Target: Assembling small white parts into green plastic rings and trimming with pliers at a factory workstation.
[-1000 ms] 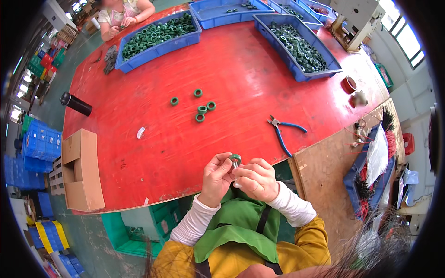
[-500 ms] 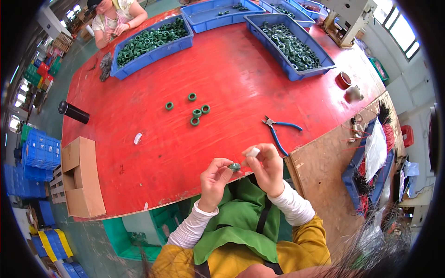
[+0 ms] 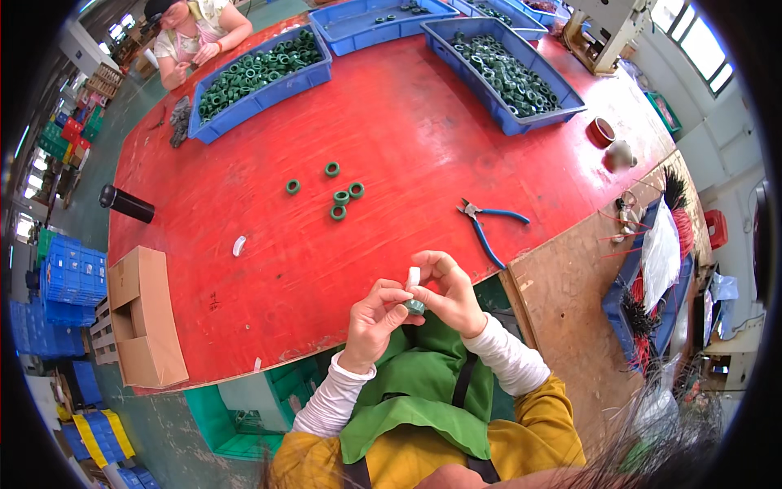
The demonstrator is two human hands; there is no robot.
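Note:
Close to the table's near edge, my left hand (image 3: 375, 323) pinches a green ring (image 3: 415, 307), partly covered by the fingers. My right hand (image 3: 450, 295) is closed at the thumb and fingertips on a small white strip-like piece (image 3: 414, 277), which stands up just above the ring. Both hands meet there, fingers touching or nearly so; whether the white piece touches the ring I cannot tell. Further in on the red table (image 3: 269, 297) lie several loose green rings (image 3: 341, 198). Left of them is another small white curved piece (image 3: 239, 245).
Cutting pliers (image 3: 489, 226) with blue handles lie right of my hands. Blue trays (image 3: 511, 122) of green rings stand at the back, near a seated person (image 3: 195, 41). At left are a black cylinder (image 3: 128, 204) and a cardboard box (image 3: 152, 318); at right, a blue bin (image 3: 617, 314) with wires.
My right hand has moved left and slightly down, bringing the white piece from beside the ring to right above it. The hands were apart and now meet. The view has shifted slightly.

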